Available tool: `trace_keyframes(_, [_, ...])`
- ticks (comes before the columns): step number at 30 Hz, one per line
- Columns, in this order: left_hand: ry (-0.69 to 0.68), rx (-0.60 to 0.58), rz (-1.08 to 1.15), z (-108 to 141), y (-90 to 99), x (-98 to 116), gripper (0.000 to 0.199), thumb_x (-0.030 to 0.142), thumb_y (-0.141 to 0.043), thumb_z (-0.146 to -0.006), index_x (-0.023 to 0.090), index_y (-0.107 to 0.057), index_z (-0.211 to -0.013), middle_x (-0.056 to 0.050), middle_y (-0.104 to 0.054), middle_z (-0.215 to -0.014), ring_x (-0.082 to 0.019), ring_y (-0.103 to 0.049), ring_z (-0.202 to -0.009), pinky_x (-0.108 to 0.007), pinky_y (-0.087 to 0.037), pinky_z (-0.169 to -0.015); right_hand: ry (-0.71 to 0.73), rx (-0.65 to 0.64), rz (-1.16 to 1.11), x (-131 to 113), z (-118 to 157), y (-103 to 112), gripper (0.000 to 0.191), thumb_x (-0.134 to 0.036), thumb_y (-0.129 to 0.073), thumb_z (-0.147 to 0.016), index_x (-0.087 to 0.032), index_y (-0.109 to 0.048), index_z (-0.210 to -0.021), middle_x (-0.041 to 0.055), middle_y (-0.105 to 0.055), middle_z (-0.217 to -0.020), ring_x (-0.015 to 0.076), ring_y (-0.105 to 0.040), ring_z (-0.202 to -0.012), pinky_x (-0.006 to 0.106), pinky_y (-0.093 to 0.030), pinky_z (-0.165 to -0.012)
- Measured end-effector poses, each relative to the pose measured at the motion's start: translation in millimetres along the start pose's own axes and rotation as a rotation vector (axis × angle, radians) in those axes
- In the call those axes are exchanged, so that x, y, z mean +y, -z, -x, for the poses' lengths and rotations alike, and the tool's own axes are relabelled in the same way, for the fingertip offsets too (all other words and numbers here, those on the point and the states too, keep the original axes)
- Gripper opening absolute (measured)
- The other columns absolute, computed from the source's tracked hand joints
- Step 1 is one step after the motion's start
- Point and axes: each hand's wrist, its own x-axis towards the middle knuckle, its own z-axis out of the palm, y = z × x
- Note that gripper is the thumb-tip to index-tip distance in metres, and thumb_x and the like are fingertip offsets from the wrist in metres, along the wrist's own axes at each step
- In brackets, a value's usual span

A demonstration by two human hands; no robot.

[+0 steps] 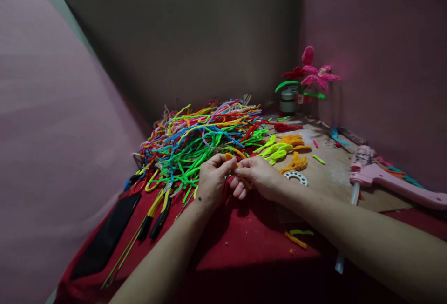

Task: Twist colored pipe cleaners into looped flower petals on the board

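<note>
An orange pipe cleaner piece [228, 156] is pinched between my two hands above the red cloth. My left hand [214, 178] grips its upper end between thumb and forefinger. Close beside it, my right hand [256, 173] pinches the same piece, and a bit of orange shows below its fingers. Part of the piece is hidden by the fingers. Just behind the hands lies a big heap of many-coloured pipe cleaners [202, 141]. To the right of my right hand are orange petal shapes [296, 160] and yellow-green petal shapes [277, 150].
Pliers with yellow and black handles [159, 215] and a black phone-like slab [106, 236] lie at left. A pink glue gun [387, 180] rests at right, near a white ring with holes [296, 177]. Pink pipe-cleaner flowers [319, 77] stand at the back. Short offcuts [296, 239] lie in front.
</note>
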Motion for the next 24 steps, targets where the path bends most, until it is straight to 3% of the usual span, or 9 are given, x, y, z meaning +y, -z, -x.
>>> trace_keyframes(4, [0.003, -0.057, -0.039, -4.6, 7.4, 1.6, 0.014, 0.022, -0.067, -0.064, 0.014, -0.063, -0.074, 0.001, -0.06, -0.065, -0.008, -0.051, -0.057, -0.021, -0.04, -0.057, 0.015, 0.001, 0.001, -0.4, 1.1, -0.2, 0.013, -0.01, -0.042, -0.078, -0.013, -0.048, -0.067, 0.0058, -0.063, -0.055, 0.0137, -0.058, -0.038, 0.024, -0.047, -0.037])
trace_keyframes(9, [0.013, -0.129, -0.254, -7.4, 13.0, 7.4, 0.01, 0.021, -0.068, -0.061, 0.013, -0.064, -0.065, 0.001, -0.06, -0.058, -0.008, -0.048, -0.052, -0.021, -0.037, -0.054, 0.033, 0.038, 0.089, 0.4, 1.7, 0.1, 0.01, -0.013, -0.044, -0.075, -0.014, -0.047, -0.065, 0.0044, -0.062, -0.051, 0.0139, -0.056, -0.036, 0.023, -0.046, -0.035])
trace_keyframes(17, [-0.06, 0.024, -0.181, -2.8, 4.2, -3.1, 0.009, 0.022, -0.067, -0.062, 0.014, -0.062, -0.062, 0.002, -0.058, -0.055, -0.007, -0.046, -0.049, -0.02, -0.035, -0.05, 0.039, 0.074, 0.089, 0.3, 0.8, -0.9, 0.007, -0.014, -0.045, -0.071, -0.015, -0.047, -0.064, 0.0024, -0.06, -0.045, 0.014, -0.054, -0.033, 0.022, -0.044, -0.032])
trace_keyframes(21, [-0.065, 0.032, -0.237, -4.2, 5.2, -0.4, 0.015, 0.027, -0.066, -0.064, 0.013, -0.064, -0.063, 0.0, -0.059, -0.056, -0.008, -0.047, -0.049, -0.021, -0.036, -0.05, 0.044, 0.068, 0.067, -2.6, 1.9, -1.5, 0.008, -0.013, -0.046, -0.069, -0.015, -0.046, -0.061, 0.0026, -0.06, -0.045, 0.0146, -0.055, -0.033, 0.023, -0.044, -0.032])
trace_keyframes(24, [-0.158, 0.096, -0.329, -5.4, 6.6, 0.6, 0.016, 0.029, -0.066, -0.065, 0.013, -0.063, -0.061, 0.0, -0.059, -0.056, -0.01, -0.048, -0.053, -0.022, -0.038, -0.052, 0.027, 0.049, 0.059, -2.7, 1.9, -1.9, 0.009, -0.014, -0.047, -0.069, -0.015, -0.046, -0.06, 0.0026, -0.059, -0.043, 0.015, -0.054, -0.032, 0.023, -0.043, -0.031])
